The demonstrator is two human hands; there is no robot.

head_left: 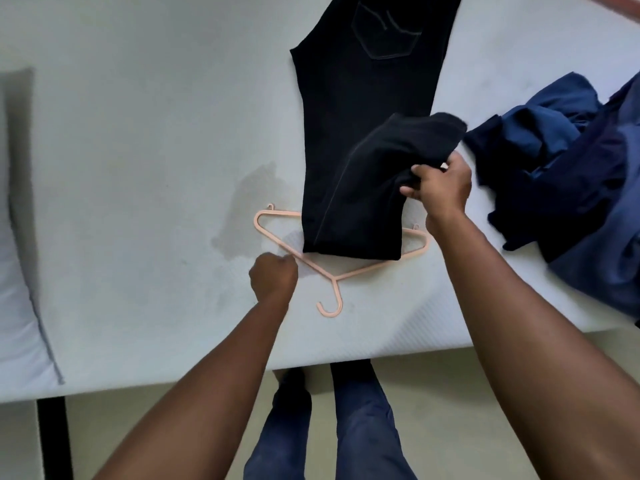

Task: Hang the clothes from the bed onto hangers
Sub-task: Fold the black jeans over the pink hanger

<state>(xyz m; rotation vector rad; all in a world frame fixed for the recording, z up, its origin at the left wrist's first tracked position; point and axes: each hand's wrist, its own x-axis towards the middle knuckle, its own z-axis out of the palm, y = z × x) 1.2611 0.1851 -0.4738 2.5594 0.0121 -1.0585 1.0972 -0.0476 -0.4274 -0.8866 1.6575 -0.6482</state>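
hanger: a thin pink plastic hanger [333, 279] lies flat on the mattress [138, 168], its hook pointing toward you.
black trousers: the black trousers [363, 133] run from beyond the hanger's bar, waist and back pocket on the far side, down across the bar. they fold inside its triangle, and the leg ends double back on top.
left hand: your left hand [273, 277] is curled tight against the hanger's left sloping arm and seems to pinch it. the fingertips are hidden behind the knuckles.
right hand: your right hand [440, 188], just past the hanger's right tip, grips a bunched fistful of the doubled-back leg ends, lifted off the layer below.
how it handles: the cloth looks like thick denim, soft but weighty. it should drape without springing back, and the longer side will likely drag it off the smooth bar.
where to hold: judge the fold so both sides hang about equal. hold the cloth near the seams, where the layers stay together, and lift by the hanger's neck rather than a thin arm, which may flex.
risk: whether the cloth passes under the bar cannot be told, since the bar is covered.
other things: a blue clothes pile [571, 161] lies well right of the hanger. a grey patch [249, 209] marks the mattress just left of it, and a pillow [17, 237] lies far left.
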